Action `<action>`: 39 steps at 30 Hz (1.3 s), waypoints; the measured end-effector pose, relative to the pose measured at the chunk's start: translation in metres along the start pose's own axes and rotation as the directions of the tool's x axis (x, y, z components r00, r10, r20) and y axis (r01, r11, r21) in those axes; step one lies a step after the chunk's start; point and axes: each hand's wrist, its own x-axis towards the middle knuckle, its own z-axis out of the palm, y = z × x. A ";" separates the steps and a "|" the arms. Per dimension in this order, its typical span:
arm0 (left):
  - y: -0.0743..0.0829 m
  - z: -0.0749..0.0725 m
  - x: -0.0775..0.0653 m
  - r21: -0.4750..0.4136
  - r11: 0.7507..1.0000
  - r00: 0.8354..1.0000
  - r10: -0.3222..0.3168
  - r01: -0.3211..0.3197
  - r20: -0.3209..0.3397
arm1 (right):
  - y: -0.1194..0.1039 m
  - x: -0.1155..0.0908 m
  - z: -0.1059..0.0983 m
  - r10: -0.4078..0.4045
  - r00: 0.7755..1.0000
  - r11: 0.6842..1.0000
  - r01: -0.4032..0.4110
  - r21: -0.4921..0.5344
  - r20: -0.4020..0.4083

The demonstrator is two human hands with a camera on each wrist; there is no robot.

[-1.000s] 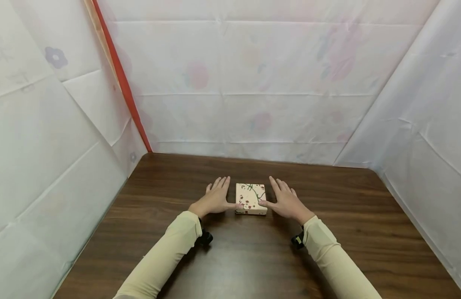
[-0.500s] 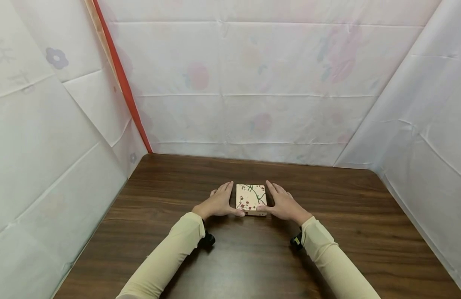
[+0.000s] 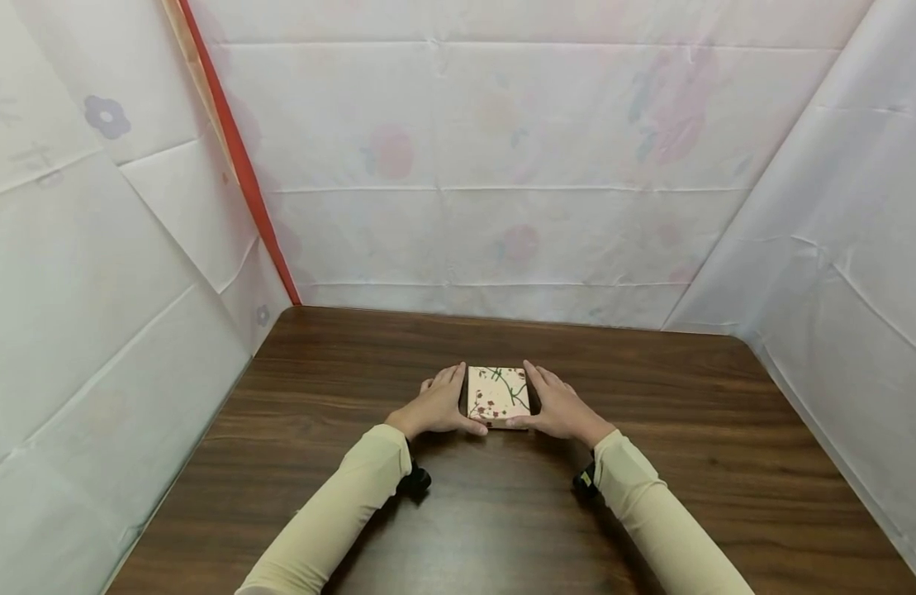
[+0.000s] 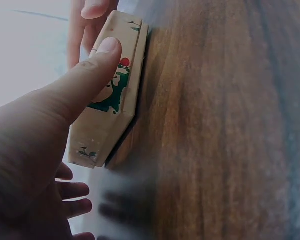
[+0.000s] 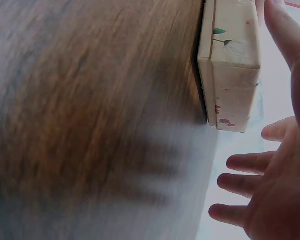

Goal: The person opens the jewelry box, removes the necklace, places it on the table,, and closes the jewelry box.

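One floral box [image 3: 496,392] flat on dark wood-grain table [image 3: 725,446], between left hand [image 3: 435,407] and right hand [image 3: 564,407]. Each with fingers [image 5: 245,185] spread, uncurled, thumb [image 4: 90,82] by the near face. Cannot tell about thumb contact. Pale sleeves [image 3: 339,504], black wrist cameras [image 3: 416,481].

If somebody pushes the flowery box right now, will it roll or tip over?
The flowery box probably won't roll, since its sides are flat. It likely won't tip easily either, being low and wide on the table. Its straight edges suggest stiff walls.
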 end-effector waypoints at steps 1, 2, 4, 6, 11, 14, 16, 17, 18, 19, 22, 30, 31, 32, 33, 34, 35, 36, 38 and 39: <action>0.000 0.000 0.000 0.002 1.000 1.000 -0.001 0.001 0.000 | 0.000 0.000 0.000 -0.005 1.000 1.000 0.005 -0.001 0.002; 0.000 0.001 0.000 0.005 1.000 1.000 -0.003 0.003 0.000 | 0.000 0.001 0.000 -0.009 1.000 1.000 0.009 0.000 0.005; -0.001 0.002 0.001 0.009 1.000 1.000 -0.003 0.003 0.000 | 0.000 0.002 0.001 -0.014 1.000 1.000 0.014 0.003 0.011; -0.001 0.003 0.002 0.010 1.000 1.000 -0.004 0.004 0.001 | 0.000 0.003 0.001 -0.021 1.000 1.000 0.021 0.006 0.014; -0.002 0.006 0.003 0.026 1.000 1.000 -0.005 0.005 0.004 | 0.000 0.006 0.003 -0.035 0.999 0.999 0.035 0.016 0.012; -0.001 0.007 0.004 0.028 1.000 1.000 -0.002 0.002 0.001 | 0.000 0.008 0.004 -0.038 0.999 0.999 0.038 0.019 0.012; -0.001 0.007 0.004 0.031 1.000 1.000 -0.001 0.001 -0.001 | 0.000 0.009 0.005 -0.039 0.999 0.999 0.039 0.023 0.012; 0.000 0.007 0.004 0.031 1.000 1.000 0.000 0.000 -0.003 | 0.001 0.010 0.006 -0.041 0.999 0.999 0.041 0.022 0.011; 0.000 0.007 0.004 0.032 0.999 1.000 0.001 -0.001 -0.005 | 0.001 0.010 0.006 -0.043 0.999 0.999 0.043 0.021 0.010; 0.000 0.007 0.004 0.031 1.000 1.000 0.000 0.000 -0.005 | 0.001 0.011 0.006 -0.044 0.999 0.999 0.044 0.023 0.011; 0.001 0.007 0.004 0.034 0.999 1.000 -0.005 0.005 0.000 | 0.000 0.011 0.007 -0.045 0.999 0.999 0.045 0.029 0.016; 0.001 0.008 0.005 0.030 0.999 0.999 -0.028 0.027 0.022 | -0.001 0.013 0.009 -0.056 0.998 0.998 0.055 0.033 0.031; 0.001 0.008 0.005 0.030 0.999 0.999 -0.030 0.030 0.024 | -0.001 0.014 0.010 -0.059 0.998 0.998 0.058 0.032 0.032; 0.001 0.009 0.005 0.031 0.999 0.999 -0.031 0.031 0.026 | -0.001 0.014 0.010 -0.061 0.998 0.998 0.060 0.031 0.034; 0.001 0.009 0.005 0.034 0.999 0.999 -0.032 0.031 0.028 | -0.001 0.015 0.011 -0.063 0.997 0.998 0.061 0.031 0.034; 0.001 0.010 0.006 0.038 0.999 0.999 -0.032 0.031 0.028 | -0.001 0.015 0.011 -0.061 0.997 0.998 0.060 0.032 0.036; 0.001 0.010 0.006 0.040 0.999 0.999 -0.032 0.031 0.029 | -0.001 0.015 0.011 -0.060 0.997 0.998 0.059 0.033 0.038; 0.001 0.011 0.006 0.044 0.999 0.999 -0.032 0.031 0.029 | -0.001 0.015 0.011 -0.058 0.998 0.998 0.056 0.038 0.041; 0.000 0.012 0.007 0.052 0.998 0.999 -0.031 0.030 0.030 | -0.001 0.015 0.011 -0.057 0.997 0.997 0.055 0.044 0.042; 0.000 0.012 0.007 0.053 0.998 0.999 -0.031 0.029 0.029 | -0.002 0.015 0.011 -0.058 0.997 0.997 0.056 0.049 0.042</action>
